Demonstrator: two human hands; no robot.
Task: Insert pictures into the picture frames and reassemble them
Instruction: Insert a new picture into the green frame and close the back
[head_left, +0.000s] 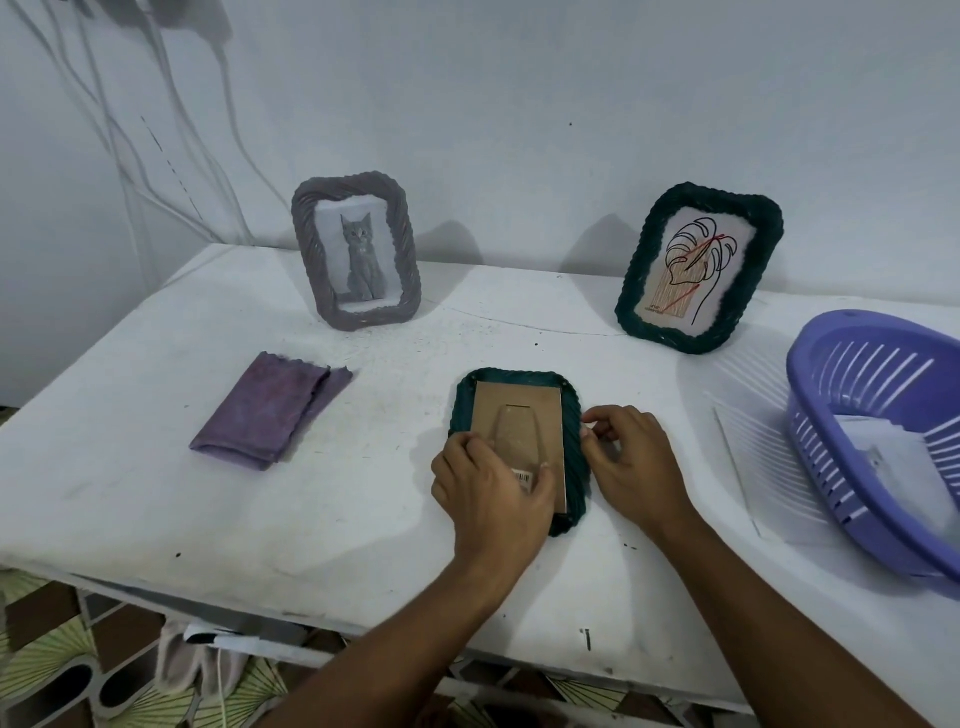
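Left hand (491, 480): lying over the lower left of the brown backing board (519, 431), fingers bent and pressing down on it, thumb reaching toward the barcode sticker (523, 477) at the board's lower edge; forearm coming in from the bottom centre of the frame
Right hand (631, 460): sitting just right of the frame, fingers curled, fingertips (589, 434) pinching at the frame's right rim; forearm entering from the lower right
Dark green frame (574, 467): lying face down at the centre of the white table (156, 493), between the two hands, backing board sitting inside its braided rim
Purple cloth (270, 413): lying folded at centre left, well apart from the hands
Purple basket (872, 441): resting at the right edge, white sheets showing inside it
Grey frame (356, 249): standing upper left of centre, holding a cat picture
Second green frame (698, 267): leaning upper right against the wall, showing a line-drawn leaf
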